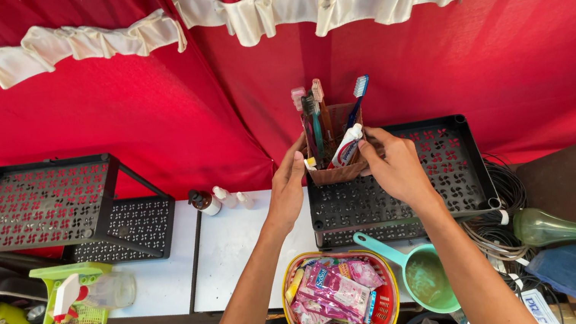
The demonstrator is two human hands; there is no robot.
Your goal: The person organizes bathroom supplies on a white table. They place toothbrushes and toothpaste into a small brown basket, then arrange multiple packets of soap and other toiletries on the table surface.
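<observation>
A small brown holder point(340, 170) stands on the black perforated rack shelf point(452, 174), filled with several toothbrushes point(317, 115) and a toothpaste tube point(345, 149). My left hand point(288, 185) grips the holder's left side. My right hand point(392, 165) is on its right side, fingers touching the toothpaste tube at the rim. Both forearms reach up from the bottom of the head view.
A red-and-yellow basket point(340, 296) of pink sachets and a teal scoop point(421, 272) sit below my arms. Small bottles point(206, 202) stand on the white table point(229, 252). Another black rack point(41, 205) is at left, a green spray bottle point(568, 229) at right, red curtain behind.
</observation>
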